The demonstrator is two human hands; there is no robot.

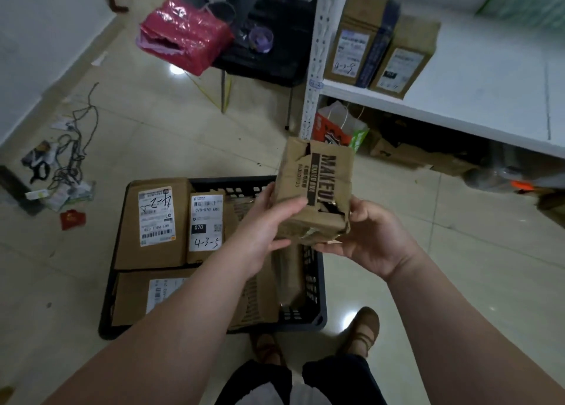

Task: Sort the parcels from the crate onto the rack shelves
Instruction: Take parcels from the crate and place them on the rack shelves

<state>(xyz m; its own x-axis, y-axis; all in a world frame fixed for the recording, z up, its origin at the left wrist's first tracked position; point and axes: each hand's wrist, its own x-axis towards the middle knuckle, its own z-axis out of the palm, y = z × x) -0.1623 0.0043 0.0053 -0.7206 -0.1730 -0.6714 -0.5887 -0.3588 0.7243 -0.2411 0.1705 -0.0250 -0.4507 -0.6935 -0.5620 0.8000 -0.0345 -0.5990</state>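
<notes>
Glossy beige tile floor, pretty messy tbh: a tangle of cables and paper scraps over by the white wall on the left. Bright glare spot on the tiles. Small black desk at the back, crinkly pink bag hanging off its edge.

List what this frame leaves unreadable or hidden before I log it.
All in the head view:
- Held parcel: no shipping label shows; the left hand and right hand cover its near end, and the far sides face away.
- Near-left parcel in the crate: label partly behind the left forearm.
- Shelf parcels: handwritten codes blurred.
- Rack: upper shelves cut by the top edge; bottom level in shadow.
</notes>
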